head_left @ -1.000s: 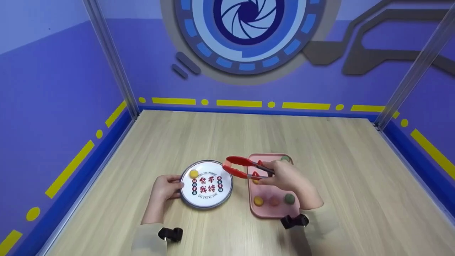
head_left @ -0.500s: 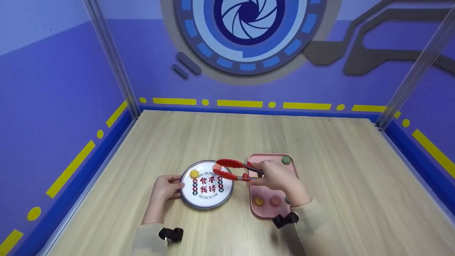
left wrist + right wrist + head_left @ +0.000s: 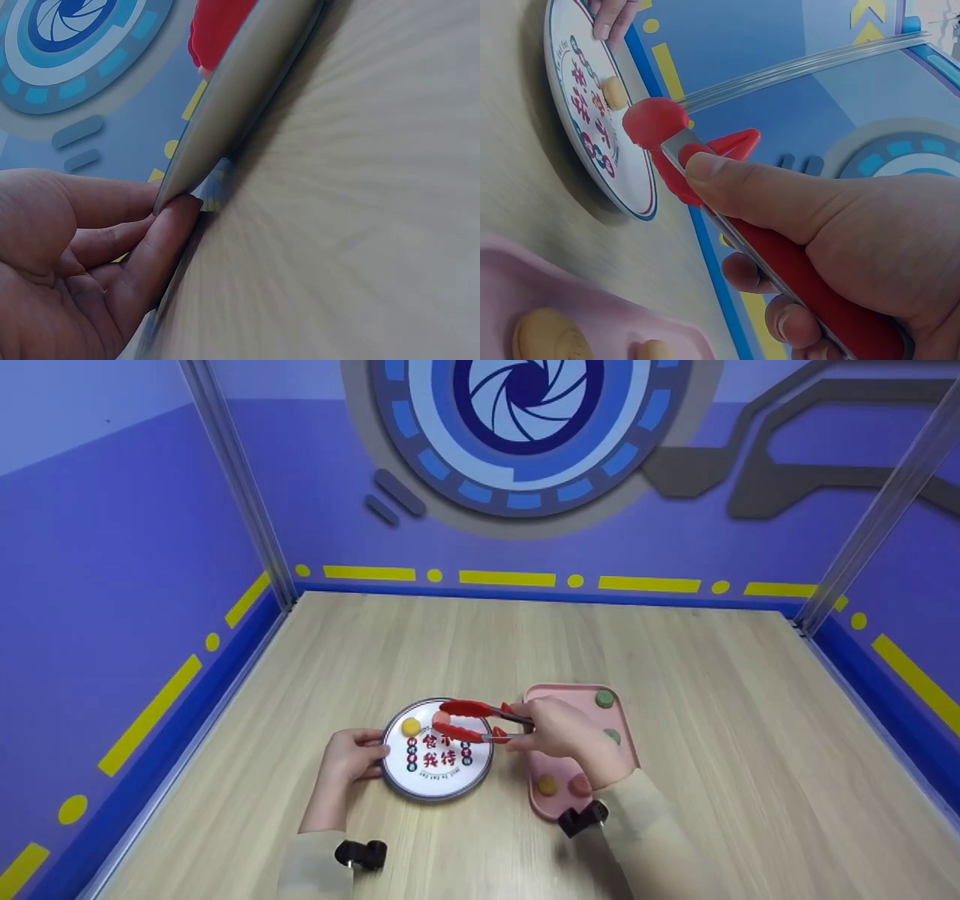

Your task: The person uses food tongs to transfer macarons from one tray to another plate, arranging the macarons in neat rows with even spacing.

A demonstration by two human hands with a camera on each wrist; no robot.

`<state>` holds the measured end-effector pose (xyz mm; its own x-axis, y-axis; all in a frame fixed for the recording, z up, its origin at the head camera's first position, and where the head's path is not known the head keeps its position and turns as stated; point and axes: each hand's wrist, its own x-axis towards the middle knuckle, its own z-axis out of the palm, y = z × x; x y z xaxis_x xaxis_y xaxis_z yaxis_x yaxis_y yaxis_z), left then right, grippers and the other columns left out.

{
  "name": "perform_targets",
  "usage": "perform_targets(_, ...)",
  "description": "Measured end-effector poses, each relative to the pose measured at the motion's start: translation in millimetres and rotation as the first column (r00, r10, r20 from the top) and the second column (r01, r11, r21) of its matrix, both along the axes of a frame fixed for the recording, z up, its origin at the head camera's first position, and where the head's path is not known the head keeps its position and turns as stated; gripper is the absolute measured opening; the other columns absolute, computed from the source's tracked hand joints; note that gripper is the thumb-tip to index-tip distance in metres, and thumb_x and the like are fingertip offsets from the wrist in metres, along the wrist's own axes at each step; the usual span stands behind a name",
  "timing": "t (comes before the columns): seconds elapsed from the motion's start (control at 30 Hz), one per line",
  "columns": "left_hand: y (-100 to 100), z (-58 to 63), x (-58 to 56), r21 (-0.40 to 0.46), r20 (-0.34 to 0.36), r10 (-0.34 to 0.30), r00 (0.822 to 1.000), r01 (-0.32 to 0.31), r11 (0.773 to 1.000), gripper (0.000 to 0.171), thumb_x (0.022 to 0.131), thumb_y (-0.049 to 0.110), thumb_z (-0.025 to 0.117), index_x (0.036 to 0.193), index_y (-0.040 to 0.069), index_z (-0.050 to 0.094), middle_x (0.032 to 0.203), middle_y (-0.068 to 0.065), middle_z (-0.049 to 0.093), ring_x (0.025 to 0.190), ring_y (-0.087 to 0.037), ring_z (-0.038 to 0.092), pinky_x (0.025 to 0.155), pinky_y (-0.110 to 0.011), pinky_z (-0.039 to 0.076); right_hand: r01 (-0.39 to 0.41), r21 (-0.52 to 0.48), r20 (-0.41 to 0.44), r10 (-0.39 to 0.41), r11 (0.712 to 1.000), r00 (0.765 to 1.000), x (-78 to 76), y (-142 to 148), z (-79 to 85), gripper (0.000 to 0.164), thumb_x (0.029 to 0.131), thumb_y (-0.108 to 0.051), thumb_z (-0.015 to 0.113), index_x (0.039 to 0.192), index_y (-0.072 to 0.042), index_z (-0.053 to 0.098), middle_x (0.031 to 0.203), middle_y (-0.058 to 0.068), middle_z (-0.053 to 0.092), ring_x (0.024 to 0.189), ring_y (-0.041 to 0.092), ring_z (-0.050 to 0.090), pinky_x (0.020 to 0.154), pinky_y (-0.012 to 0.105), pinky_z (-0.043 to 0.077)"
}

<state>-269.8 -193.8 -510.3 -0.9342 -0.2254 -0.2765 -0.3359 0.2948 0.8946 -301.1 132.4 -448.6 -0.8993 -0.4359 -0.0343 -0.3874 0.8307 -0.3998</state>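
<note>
My left hand [image 3: 354,754] pinches the left rim of a round white plate [image 3: 439,786] printed with red characters. In the left wrist view, the thumb and fingers meet at the edge of the plate [image 3: 232,105], whose underside shows there. My right hand [image 3: 562,727] grips red-tipped metal tongs [image 3: 466,709], reaching leftward over the plate. Between the tong tips is a small pink cookie-like disc [image 3: 441,719]; whether it touches the plate I cannot tell. A yellow disc [image 3: 411,727] lies on the plate's upper left. The right wrist view shows the thumb pressing along the tongs [image 3: 780,262].
To the right of the plate lies a pink rectangular tray [image 3: 559,761], partly under my right arm. It bears green discs [image 3: 604,699], a yellow disc [image 3: 547,785] and another pink disc [image 3: 580,785]. Purple-blue walls [image 3: 315,495] enclose the wooden table [image 3: 465,645].
My right hand has moved left, carrying the pink disc in the tongs from the plate's right edge to over its upper part, near the yellow disc. The left hand and plate stay put.
</note>
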Motion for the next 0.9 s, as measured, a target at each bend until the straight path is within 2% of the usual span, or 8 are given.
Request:
perform_targets(0.3,-0.4,-0.1,-0.3,0.01,0.003,-0.007,1.0,0.007,1.0,0.041,0.093,-0.004,0.068,0.133,-0.009,0.062,0.123,-0.028,0.069,0.073,-0.012,0.07,0.063,-0.026,0.063,0.007,0.002,0.028,-0.007,1.0,1.0,-2.5,-8.6,-3.6,0.06,0.08,-0.036,0.089,0.135,-0.02,0.069,0.099,0.003,0.074,0.077,0.015,0.059,0.065,0.024,0.05)
perform_targets(0.53,0.1,-1.3,-0.6,-0.001,0.016,0.0,1.0,0.0,1.0,0.04,0.094,-0.003,0.068,0.133,-0.007,0.062,0.122,-0.028,0.069,0.074,-0.013,0.07,0.064,-0.026,0.064,-0.001,0.02,0.032,0.0,1.0,0.999,-6.8,-12.1,-8.3,0.061,0.081,-0.037,0.088,0.136,-0.019,0.069,0.086,-0.001,0.067,0.074,0.015,0.057,0.064,0.025,0.047)
perform_targets(0.9,0.0,-2.4,-1.2,0.015,-0.011,0.002,1.0,-0.002,1.0,0.04,0.093,-0.003,0.068,0.132,-0.009,0.063,0.118,-0.026,0.071,0.074,-0.011,0.069,0.061,-0.025,0.062,0.019,0.043,0.036,-0.021,0.999,0.999,-8.7,-15.0,-8.5,0.063,0.082,-0.036,0.087,0.139,-0.019,0.066,0.098,0.004,0.076,0.076,0.015,0.058,0.069,0.025,0.051)
